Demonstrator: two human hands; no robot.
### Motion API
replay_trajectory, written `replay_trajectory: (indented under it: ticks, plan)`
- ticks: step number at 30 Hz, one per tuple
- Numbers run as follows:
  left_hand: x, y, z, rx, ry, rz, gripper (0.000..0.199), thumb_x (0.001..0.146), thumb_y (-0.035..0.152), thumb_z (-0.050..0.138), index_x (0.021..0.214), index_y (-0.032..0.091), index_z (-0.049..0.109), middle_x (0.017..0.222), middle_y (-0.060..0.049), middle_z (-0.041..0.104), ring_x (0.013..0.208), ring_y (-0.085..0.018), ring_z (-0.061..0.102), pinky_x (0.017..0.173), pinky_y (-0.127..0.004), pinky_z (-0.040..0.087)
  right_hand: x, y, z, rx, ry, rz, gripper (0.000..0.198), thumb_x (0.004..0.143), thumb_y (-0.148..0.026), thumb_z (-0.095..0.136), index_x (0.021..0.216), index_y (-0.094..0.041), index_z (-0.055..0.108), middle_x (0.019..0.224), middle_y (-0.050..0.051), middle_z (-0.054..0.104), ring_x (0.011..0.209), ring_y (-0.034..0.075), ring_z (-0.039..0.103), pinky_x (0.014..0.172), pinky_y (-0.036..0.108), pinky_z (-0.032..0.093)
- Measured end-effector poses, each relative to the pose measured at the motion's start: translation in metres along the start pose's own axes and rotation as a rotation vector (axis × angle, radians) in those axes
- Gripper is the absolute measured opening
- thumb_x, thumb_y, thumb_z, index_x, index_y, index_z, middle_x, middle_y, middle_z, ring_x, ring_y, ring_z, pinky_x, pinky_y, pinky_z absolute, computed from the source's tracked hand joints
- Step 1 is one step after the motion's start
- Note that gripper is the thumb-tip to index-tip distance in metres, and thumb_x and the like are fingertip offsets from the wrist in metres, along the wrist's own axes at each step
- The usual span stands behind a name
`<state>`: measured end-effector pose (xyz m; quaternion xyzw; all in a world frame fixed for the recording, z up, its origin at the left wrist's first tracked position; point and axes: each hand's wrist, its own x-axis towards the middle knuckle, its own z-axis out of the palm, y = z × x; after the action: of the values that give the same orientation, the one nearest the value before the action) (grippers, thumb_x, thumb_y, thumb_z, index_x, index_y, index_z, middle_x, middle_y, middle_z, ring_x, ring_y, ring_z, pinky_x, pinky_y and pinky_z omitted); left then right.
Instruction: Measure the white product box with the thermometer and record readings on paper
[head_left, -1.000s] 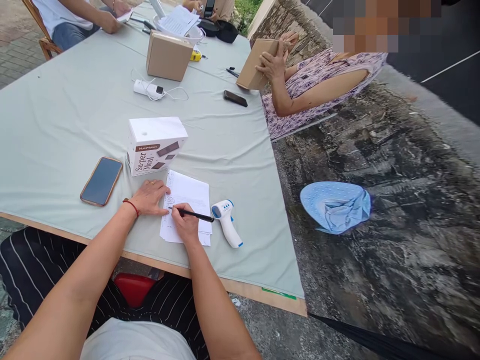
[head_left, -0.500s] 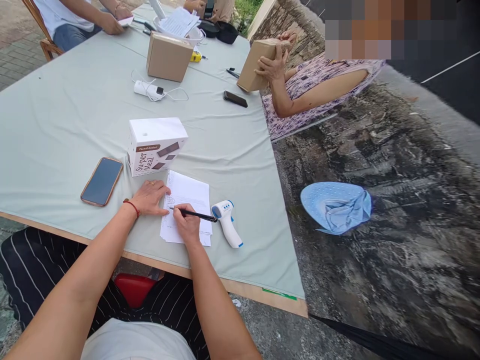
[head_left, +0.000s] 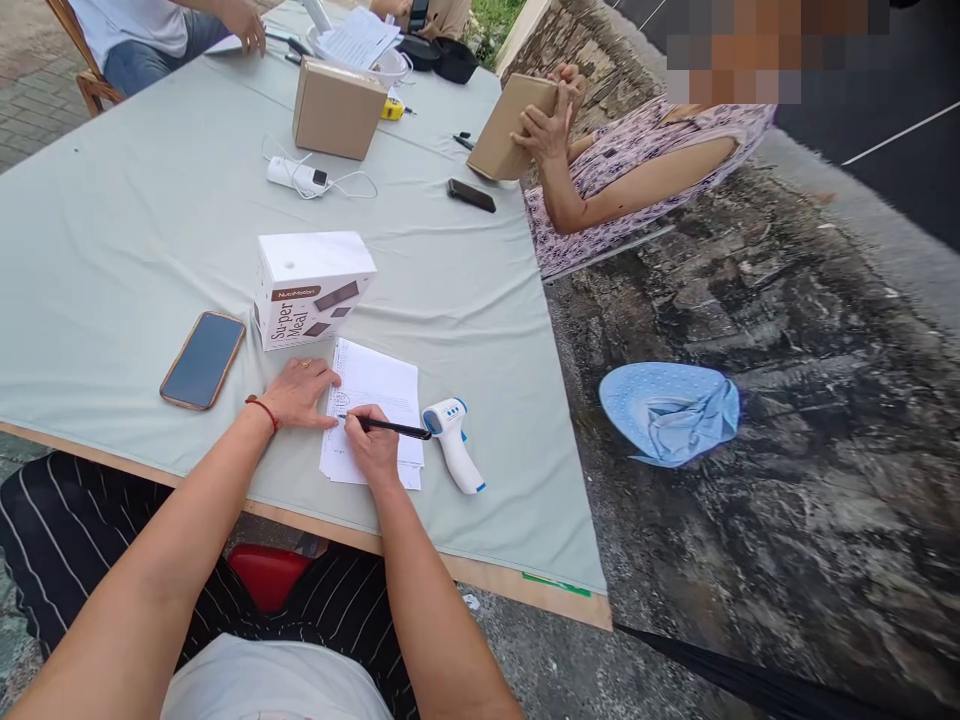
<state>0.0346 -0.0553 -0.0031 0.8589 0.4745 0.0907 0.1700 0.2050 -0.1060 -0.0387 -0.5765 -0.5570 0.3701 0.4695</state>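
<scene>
My right hand (head_left: 373, 447) is closed round a black pen (head_left: 397, 428), its tip on the left part of a stack of white papers (head_left: 382, 385). Small print and handwriting show on the top sheet. My left hand (head_left: 300, 392) lies with fingers spread, thumb and fingertips touching the left edge of the papers. Just behind the papers stands a white "Super Meal" box (head_left: 315, 290). To the right of my right hand lies a white and blue infrared thermometer (head_left: 454, 445), close to the pen's back end. A smartphone (head_left: 202, 360) rests left of my left hand.
Farther back on the table (head_left: 135, 250) are a cardboard box (head_left: 340, 108), a white device with a cable (head_left: 296, 177) and a black phone (head_left: 471, 195). At the right, a person tilts another cardboard box (head_left: 514, 128). A blue hat (head_left: 671, 412) lies beyond the table's right edge.
My hands and the pen have hardly moved. The person at the right has tilted the cardboard box differently. At the far left, another person's hand no longer holds up the white item.
</scene>
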Motion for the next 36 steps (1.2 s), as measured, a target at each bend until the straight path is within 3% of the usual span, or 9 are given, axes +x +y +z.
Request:
replay_trajectory:
  ticks: [36]
  plan:
    - [0.0005, -0.0016, 0.0035, 0.015, 0.034, 0.014, 0.054, 0.071, 0.048, 0.071, 0.115, 0.02, 0.059, 0.113, -0.01, 0.06, 0.107, -0.03, 0.053, 0.093, -0.042, 0.035, -0.0006, -0.0037, -0.0004, 0.037, 0.051, 0.02, 0.015, 0.07, -0.036, 0.053, 0.067, -0.022, 0.058, 0.064, -0.002, 0.059, 0.063, 0.015, 0.053, 0.064, 0.03, 0.045]
